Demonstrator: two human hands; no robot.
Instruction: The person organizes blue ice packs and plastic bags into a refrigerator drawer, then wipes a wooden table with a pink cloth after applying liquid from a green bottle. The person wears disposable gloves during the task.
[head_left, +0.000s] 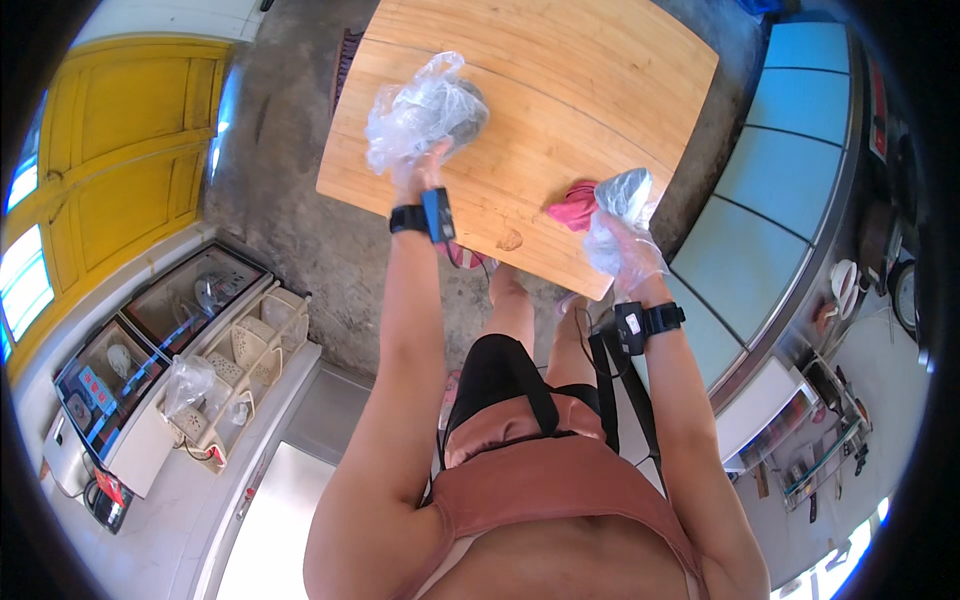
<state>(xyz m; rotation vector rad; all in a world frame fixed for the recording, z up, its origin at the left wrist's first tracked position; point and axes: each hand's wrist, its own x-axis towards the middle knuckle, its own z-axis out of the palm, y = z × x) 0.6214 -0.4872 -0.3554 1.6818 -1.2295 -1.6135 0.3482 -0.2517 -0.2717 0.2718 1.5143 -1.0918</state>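
My left hand (427, 165) grips a crumpled clear plastic bag (409, 124) over the wooden table (555, 82). A dark grey bundle (469, 109) shows through the plastic, and its contents cannot be made out. Close to the table's near right corner, my right hand (630, 251) is covered by thin clear plastic. It holds a grey, plastic-wrapped bundle (626, 189); the fingers are blurred under the film. Just left of that bundle lies a crumpled pink cloth (576, 204). Both wrists carry strapped devices with cables.
To the right runs a long cabinet with pale blue panels (784, 169). On the left, cream baskets (255, 349) and a glass-topped appliance (195, 292) stand on a counter below yellow shutters (120, 135). A brown mark (510, 240) lies near the table's front edge.
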